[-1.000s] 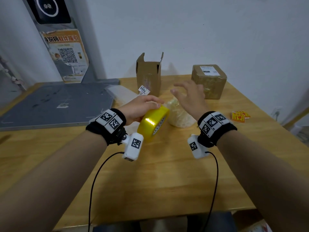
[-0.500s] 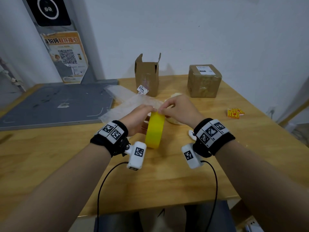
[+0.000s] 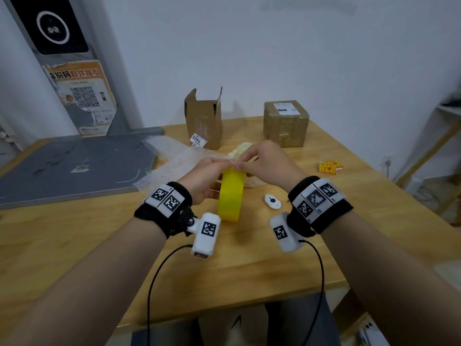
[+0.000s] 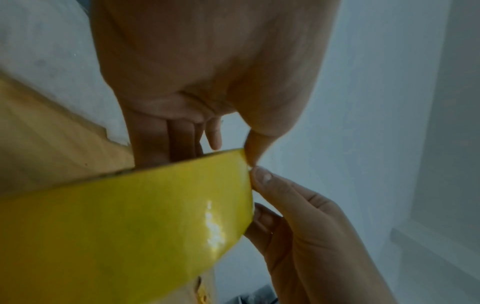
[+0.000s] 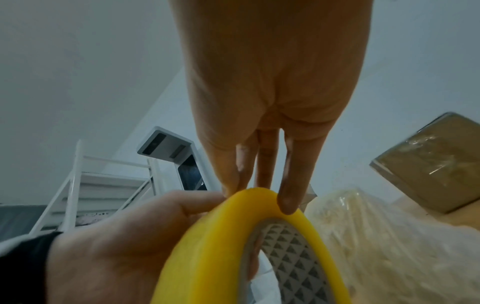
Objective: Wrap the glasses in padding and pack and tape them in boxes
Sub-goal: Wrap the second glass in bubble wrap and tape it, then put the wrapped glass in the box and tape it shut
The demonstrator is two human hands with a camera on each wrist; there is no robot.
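The yellow tape roll (image 3: 230, 196) stands on edge, gripped from its left side. Just behind it lies the padded bundle (image 3: 245, 152); further back stand an open box (image 3: 203, 121) and a taped box (image 3: 285, 123).

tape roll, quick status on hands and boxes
Left hand grips tape roll upright. Right hand picks at its top edge. Open box and padded bundle behind; nothing in the way.

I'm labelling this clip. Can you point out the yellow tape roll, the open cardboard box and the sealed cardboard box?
yellow tape roll (image 3: 230, 196): head view, outer band.
open brown cardboard box (image 3: 204, 123): head view, front wall.
sealed brown cardboard box (image 3: 284, 126): head view, front face.
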